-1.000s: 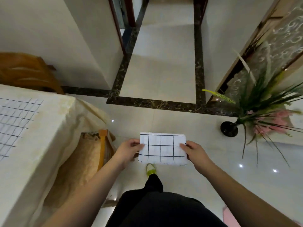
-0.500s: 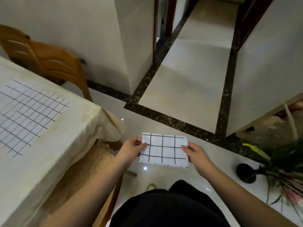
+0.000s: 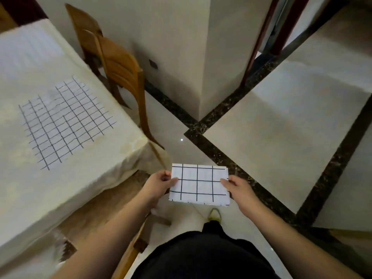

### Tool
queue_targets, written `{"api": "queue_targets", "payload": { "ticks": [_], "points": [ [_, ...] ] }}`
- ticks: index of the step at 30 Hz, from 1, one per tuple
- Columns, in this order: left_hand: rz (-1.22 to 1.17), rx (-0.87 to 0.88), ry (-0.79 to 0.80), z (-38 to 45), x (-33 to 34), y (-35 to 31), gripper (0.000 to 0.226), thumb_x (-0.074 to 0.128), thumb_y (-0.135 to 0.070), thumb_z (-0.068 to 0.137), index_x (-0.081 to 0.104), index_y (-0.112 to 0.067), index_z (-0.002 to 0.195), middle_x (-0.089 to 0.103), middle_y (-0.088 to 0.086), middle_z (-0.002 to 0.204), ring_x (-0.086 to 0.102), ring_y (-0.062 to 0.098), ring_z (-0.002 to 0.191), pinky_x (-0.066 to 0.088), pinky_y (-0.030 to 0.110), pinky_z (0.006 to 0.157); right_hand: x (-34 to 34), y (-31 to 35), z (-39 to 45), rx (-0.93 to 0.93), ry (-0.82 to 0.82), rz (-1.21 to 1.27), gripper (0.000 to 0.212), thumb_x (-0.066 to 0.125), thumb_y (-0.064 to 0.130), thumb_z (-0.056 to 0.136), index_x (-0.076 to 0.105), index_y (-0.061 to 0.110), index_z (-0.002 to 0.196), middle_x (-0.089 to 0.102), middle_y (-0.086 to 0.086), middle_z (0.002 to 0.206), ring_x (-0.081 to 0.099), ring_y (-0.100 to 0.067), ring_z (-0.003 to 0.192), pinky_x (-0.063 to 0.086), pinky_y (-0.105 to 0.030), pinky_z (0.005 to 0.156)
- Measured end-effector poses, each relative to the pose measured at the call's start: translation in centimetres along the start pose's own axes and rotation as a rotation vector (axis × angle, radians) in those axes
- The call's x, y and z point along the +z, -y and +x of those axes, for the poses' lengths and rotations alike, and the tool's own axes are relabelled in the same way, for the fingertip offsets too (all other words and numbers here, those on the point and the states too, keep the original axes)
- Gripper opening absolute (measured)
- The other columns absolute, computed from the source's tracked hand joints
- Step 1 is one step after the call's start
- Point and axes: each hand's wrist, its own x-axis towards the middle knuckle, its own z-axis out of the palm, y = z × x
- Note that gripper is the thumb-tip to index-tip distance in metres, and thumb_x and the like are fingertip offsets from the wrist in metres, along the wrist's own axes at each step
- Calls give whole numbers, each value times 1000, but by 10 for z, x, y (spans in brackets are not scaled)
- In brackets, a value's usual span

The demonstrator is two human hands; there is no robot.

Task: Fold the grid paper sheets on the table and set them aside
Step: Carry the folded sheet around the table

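Folded sheet: a folded grid paper sheet (image 3: 199, 184) is held in the air in front of the person, above the tiled floor (image 3: 281, 127), off the counter's near right corner and clear of it. Its lined face is turned up toward the camera.
Left grip: the left hand (image 3: 159, 185) pinches the sheet's left edge, thumb on top and fingers underneath.
Right grip: the right hand (image 3: 240, 190) pinches the sheet's right edge, thumb on top, fingers hidden below the paper.
Flat sheets: more grid paper (image 3: 64, 121) lies flat on the counter, well apart from the held sheet. The lines look blurred; how many sheets overlap there cannot be told.
Counter: the counter (image 3: 112, 174) is draped in a cream cloth that hangs over its edge.
Chairs: one wooden chair (image 3: 120, 67) stands at the far side of the counter near the wall. A second chair (image 3: 104, 210) is tucked under the near edge, below the left forearm.
Footwear: a yellow-green shoe (image 3: 214, 214) shows on the floor directly below the held sheet.
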Motion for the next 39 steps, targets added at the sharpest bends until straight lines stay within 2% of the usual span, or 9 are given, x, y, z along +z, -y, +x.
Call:
{"api": "queue_targets", "payload": {
  "ticks": [4,10,15,18,22,24,29,34,39],
  "points": [
    [-110,-52,-90,14,9,-14,16,63,-13,93,61,1,101,69,12,89,66,18,74,53,25,62,-8,27,43,-15,116,-98,11,60,17,95,69,13,98,74,-6,93,70,-23,89,57,-38,81],
    [-195,-91,-234,27,5,-25,14,60,-16,95,63,-4,102,69,8,89,65,16,74,52,28,65,0,65,90,-23,293,-157,11,57,14,96,66,12,101,73,-3,96,69,-12,84,52,-18,61],
    [-293,-123,-342,33,-16,-26,16,61,-23,94,65,-8,98,69,9,89,64,22,78,50,37,72,31,88,123,-11,406,-216,13,57,14,97,67,12,104,73,-5,99,69,-18,89,54,-27,72],
    [-376,-146,-401,41,-36,-26,20,59,-22,95,64,-3,101,67,11,90,62,23,79,50,35,70,60,100,144,-4,453,-261,12,57,13,96,66,9,103,72,-8,97,69,-20,87,55,-32,73],
    [-444,-162,-459,56,-68,-24,14,56,-21,96,63,-9,97,66,7,86,60,22,79,46,32,65,103,117,171,-4,517,-342,13,58,16,95,67,13,105,73,-7,98,70,-23,92,57,-41,83],
    [-494,-153,-483,64,-87,-22,12,55,-18,96,63,-8,99,66,8,89,60,23,83,48,34,69,127,125,182,1,547,-400,14,59,19,95,67,15,105,74,-6,98,70,-22,93,56,-42,86],
    [-518,-142,-496,78,-133,-16,11,56,-15,96,64,-9,101,68,11,97,64,26,87,53,41,79,184,154,200,17,590,-499,13,56,11,96,65,8,104,71,-9,95,69,-19,85,55,-28,68],
    [-546,-149,-549,85,-164,-6,9,58,-12,94,63,-9,102,68,14,101,66,30,94,54,44,85,230,174,213,-2,649,-588,15,56,10,96,63,5,108,70,-9,97,68,-18,85,55,-23,66],
    [-452,-173,-653,94,-195,9,13,62,-17,93,63,-13,105,67,11,102,66,25,93,57,35,76,278,179,225,-19,684,-675,17,56,11,96,62,3,110,69,-12,104,66,-16,83,54,-19,60]
  ]
}}
